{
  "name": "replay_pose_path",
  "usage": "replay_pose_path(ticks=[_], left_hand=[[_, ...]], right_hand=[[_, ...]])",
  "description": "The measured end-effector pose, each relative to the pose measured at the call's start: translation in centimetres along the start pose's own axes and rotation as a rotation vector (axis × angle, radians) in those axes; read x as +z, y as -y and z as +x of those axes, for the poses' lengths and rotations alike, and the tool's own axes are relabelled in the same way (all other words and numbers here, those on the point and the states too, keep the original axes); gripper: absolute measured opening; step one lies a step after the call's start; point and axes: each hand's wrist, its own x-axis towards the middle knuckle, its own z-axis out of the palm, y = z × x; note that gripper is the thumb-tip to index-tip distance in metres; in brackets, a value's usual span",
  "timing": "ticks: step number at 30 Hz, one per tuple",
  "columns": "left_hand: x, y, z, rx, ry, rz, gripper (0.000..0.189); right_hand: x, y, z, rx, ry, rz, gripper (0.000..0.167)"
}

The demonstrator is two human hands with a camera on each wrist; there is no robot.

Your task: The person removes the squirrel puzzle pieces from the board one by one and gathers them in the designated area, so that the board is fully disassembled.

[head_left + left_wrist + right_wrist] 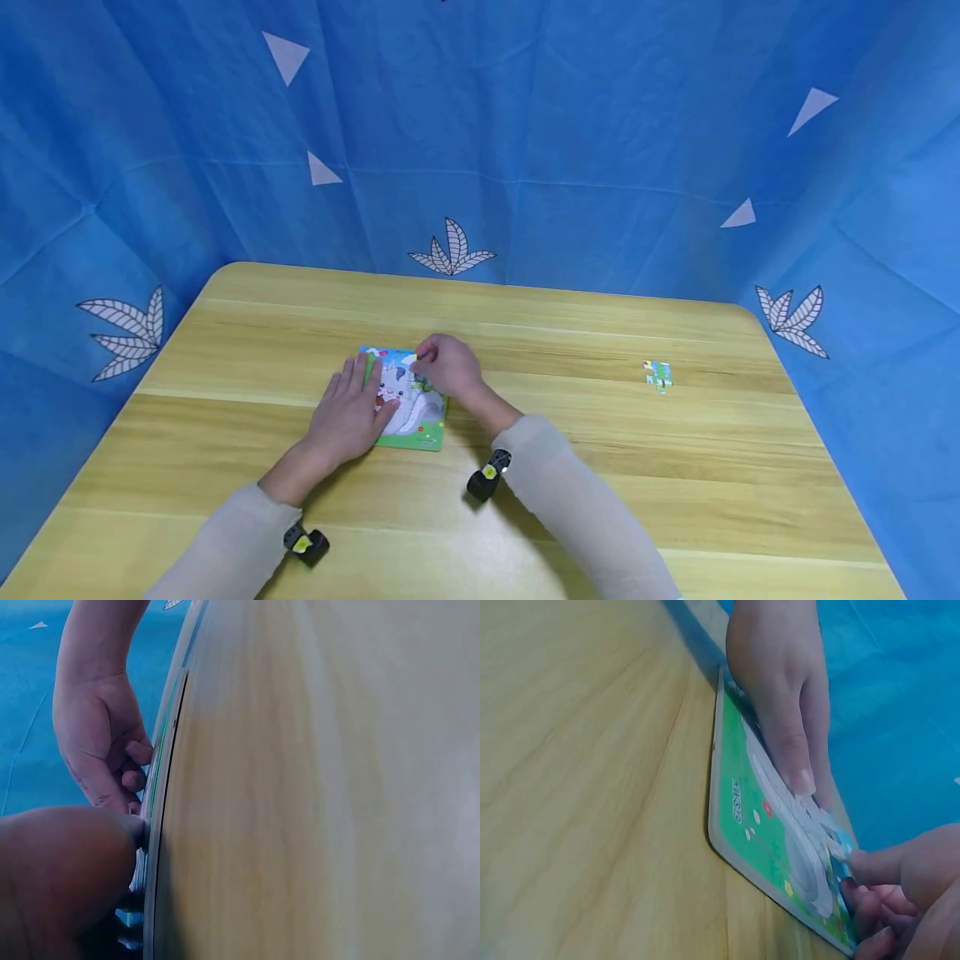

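Note:
A jigsaw puzzle board with a grey-and-white cartoon animal and a green, flowered border lies flat on the table. My left hand rests on its left side, fingers spread and thumb across the picture. At the upper right part of the board, my right hand has its fingers curled and pinches a small puzzle piece between thumb and fingers. In the right wrist view the piece looks slightly raised from the picture; the fingers hide much of it. The left wrist view shows the board nearly edge-on.
Farther right on the wooden table lies a loose puzzle piece or small joined cluster, green and light blue. A blue curtain with white leaf and triangle prints hangs behind and beside the table. A small black camera sits on each wrist.

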Motion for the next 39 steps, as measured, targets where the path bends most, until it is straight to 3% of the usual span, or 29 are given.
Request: replay_pose_path(ticks=[11,21,24,32,39], left_hand=[[-0.2,-0.2,-0.1,0.000,0.011,0.008,0.073],[-0.3,-0.1,-0.2,-0.001,0.009,0.003,0.073],[-0.2,-0.1,-0.1,-0.003,0.015,0.002,0.074],[-0.3,-0.1,0.0,-0.013,0.035,0.003,0.076],[-0.4,-0.1,-0.3,-0.003,0.026,0.000,0.075]], right_hand=[[0.1,-0.1,-0.1,0.035,-0.011,0.143,0.011],[-0.3,-0.4,-0.4,0.081,-0.025,0.417,0.012],[-0.7,-0.7,-0.5,0.080,-0.005,0.449,0.013],[-2.9,-2.3,-0.6,0.033,0.057,0.461,0.018],[-6.5,-4.1,-1.2,0.047,0.065,0.476,0.019]])
